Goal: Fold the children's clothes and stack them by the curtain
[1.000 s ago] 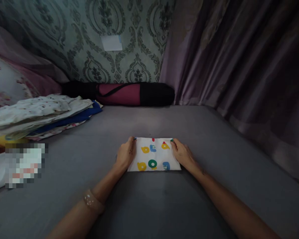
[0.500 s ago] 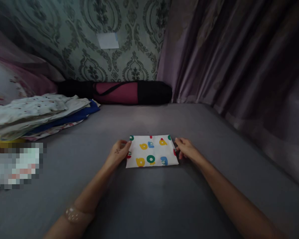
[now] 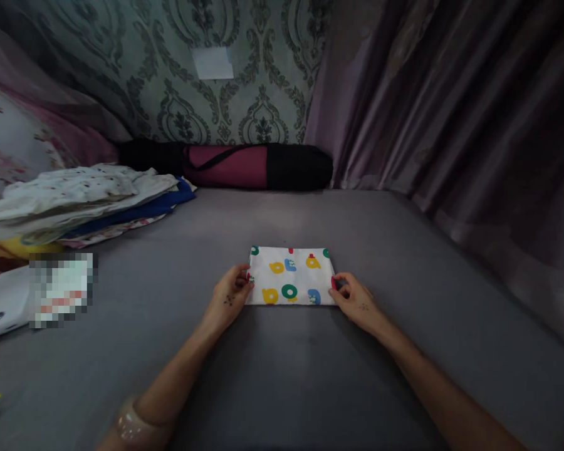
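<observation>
Folded cloth (image 3: 289,275): sides seemingly pinched by left hand (image 3: 227,295), right hand (image 3: 358,302) | squaring judged underway | even tension needed

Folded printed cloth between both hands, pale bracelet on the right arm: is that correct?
Wrong arm: the head view shows the pale bracelet on the left arm. The folded printed cloth does lie between the left hand and right hand.

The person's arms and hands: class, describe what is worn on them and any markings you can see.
The left arm wears a pale, wide bracelet with shiny spots. The left hand has a cluster of small dark marks on its back; the right hand has a fainter cluster. No sleeves or gloves show.
</observation>
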Action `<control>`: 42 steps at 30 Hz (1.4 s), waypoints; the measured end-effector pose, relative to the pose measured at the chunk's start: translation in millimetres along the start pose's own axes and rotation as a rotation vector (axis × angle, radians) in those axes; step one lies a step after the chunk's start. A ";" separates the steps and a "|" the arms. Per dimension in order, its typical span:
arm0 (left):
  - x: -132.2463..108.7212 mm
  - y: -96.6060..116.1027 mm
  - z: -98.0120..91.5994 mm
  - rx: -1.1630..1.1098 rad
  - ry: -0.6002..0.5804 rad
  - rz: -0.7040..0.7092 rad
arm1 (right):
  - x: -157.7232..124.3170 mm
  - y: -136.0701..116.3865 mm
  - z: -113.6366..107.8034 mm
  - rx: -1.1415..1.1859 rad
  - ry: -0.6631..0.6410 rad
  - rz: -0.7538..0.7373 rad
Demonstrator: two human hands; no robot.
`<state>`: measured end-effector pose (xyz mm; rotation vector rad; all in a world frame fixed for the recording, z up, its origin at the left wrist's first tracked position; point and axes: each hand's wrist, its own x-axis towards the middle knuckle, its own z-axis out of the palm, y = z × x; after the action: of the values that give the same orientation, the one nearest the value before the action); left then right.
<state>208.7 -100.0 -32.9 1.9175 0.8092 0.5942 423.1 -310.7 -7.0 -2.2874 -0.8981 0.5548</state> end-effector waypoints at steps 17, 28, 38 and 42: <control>-16.1 6.7 -3.3 0.520 -0.035 0.497 | 29.5 -55.6 26.6 -0.519 0.071 -0.542; -18.3 -5.1 -1.2 0.575 -0.117 0.463 | 40.8 -34.9 43.9 -0.566 -0.058 -0.434; -16.8 -2.9 -4.4 0.508 -0.040 0.499 | 44.6 -63.3 35.9 -0.591 -0.068 -0.433; -14.4 -0.8 -7.7 0.443 0.036 0.507 | 44.3 -92.8 47.8 -0.537 0.014 -0.573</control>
<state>193.6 -106.0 -31.2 2.5567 0.4957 0.8016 383.5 -206.4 13.8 -2.2979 -1.7782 0.0398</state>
